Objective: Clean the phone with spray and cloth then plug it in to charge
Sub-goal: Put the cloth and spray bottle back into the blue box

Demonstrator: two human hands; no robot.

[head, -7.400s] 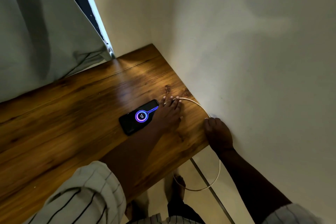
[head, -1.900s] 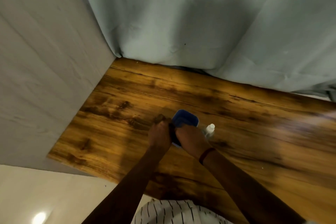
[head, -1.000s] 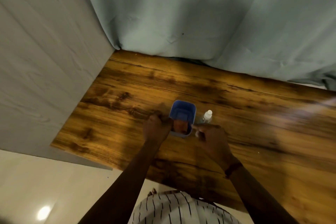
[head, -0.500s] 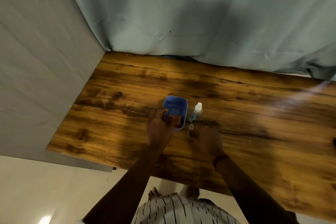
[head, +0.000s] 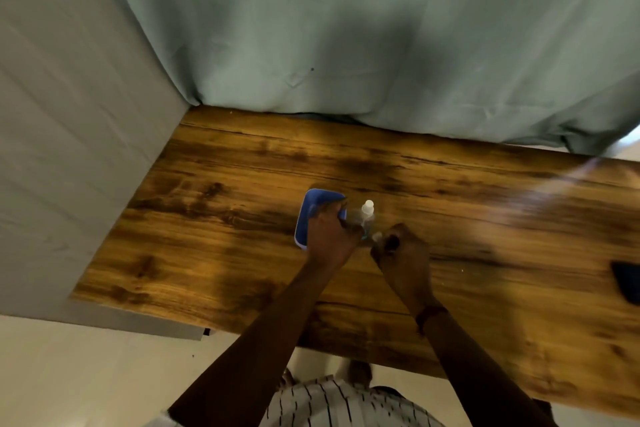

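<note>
dark object [head: 628,282] cut off at right edge (phone? cannot tell).

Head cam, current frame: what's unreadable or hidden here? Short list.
- Blue tray: its contents are covered by the left hand.
- Spray bottle: lower body is blurred and partly behind the left hand's fingers; no label can be read.
- Right hand: curled around something small; motion blur hides what it is.
- Dark object: cut off by the right frame edge; probably the phone, unconfirmed.
- Cloth: not identifiable anywhere in the head view.

Blue rectangular plastic tray [head: 304,222]; clear spray bottle with white cap [head: 367,213]; streaked brown wood-grain surface [head: 485,218]; pale green curtain [head: 346,28]; white black-pinstriped shirt [head: 339,404].
</note>
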